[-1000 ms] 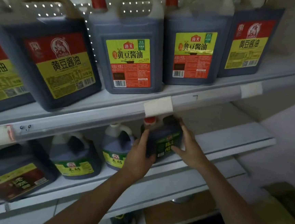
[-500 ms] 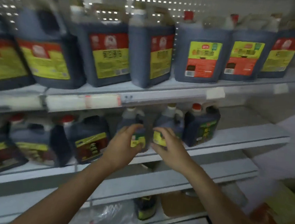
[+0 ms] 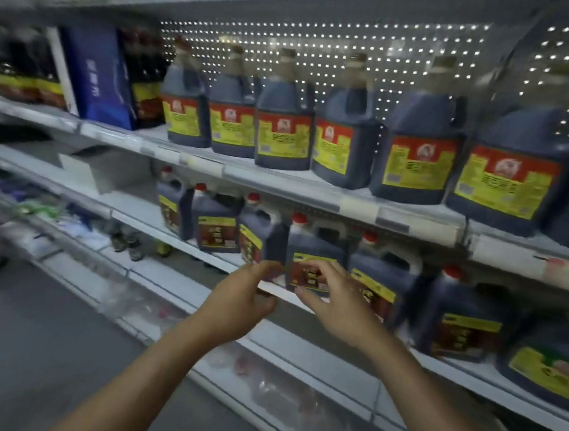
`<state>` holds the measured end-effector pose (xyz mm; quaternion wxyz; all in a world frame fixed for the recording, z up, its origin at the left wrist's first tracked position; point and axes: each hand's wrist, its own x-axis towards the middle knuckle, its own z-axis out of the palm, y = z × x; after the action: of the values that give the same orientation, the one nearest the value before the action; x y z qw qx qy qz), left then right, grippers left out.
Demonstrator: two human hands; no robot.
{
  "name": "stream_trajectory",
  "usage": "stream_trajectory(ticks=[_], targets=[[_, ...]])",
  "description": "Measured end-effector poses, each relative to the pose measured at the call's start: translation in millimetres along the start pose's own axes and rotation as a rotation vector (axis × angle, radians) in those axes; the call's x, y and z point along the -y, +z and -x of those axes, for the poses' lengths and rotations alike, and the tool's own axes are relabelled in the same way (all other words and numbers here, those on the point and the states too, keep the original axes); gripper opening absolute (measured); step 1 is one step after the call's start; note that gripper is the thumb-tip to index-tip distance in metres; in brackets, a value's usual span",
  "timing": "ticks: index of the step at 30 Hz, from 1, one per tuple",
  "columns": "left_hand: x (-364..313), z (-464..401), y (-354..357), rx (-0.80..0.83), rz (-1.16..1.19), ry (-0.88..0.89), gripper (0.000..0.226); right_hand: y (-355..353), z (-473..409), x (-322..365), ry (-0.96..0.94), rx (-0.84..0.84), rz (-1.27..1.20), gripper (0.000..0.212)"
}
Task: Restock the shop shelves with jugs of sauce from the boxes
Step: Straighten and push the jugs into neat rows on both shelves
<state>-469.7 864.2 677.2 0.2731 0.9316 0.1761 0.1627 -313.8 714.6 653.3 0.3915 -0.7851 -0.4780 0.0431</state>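
1. The person's left hand is raised in front of the edge of the middle shelf, its fingers loosely curled with the thumb near the fingertips, and it holds nothing that can be seen.
2. The right hand is just beside it, fingers spread and slightly bent, in front of the label of a red-capped jug; motion blur hides whether the fingertips touch the label.
3. That jug stands upright on the middle shelf in a row of dark jugs with red caps and red-and-yellow labels, with a neighbour jug to its left and another to its right.
4. On the upper shelf stands a row of larger dark jugs with yellow-and-red labels, in front of a perforated back panel.
5. A blue box stands upright at the left end of that row.
6. The lower shelf holds clear packets, too blurred to make out.
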Motion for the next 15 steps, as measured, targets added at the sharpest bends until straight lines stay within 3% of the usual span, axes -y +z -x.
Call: stream_trajectory(ticks=[7, 15], targets=[[72, -6, -76, -0.117, -0.065, -0.065, 0.052, 75, -92, 43, -0.092, 0.105, -0.105, 0.038], [157, -71, -131, -0.097, -0.180, -0.210, 0.052, 163, -226, 77, -0.208, 0.178, -0.237, 0.041]])
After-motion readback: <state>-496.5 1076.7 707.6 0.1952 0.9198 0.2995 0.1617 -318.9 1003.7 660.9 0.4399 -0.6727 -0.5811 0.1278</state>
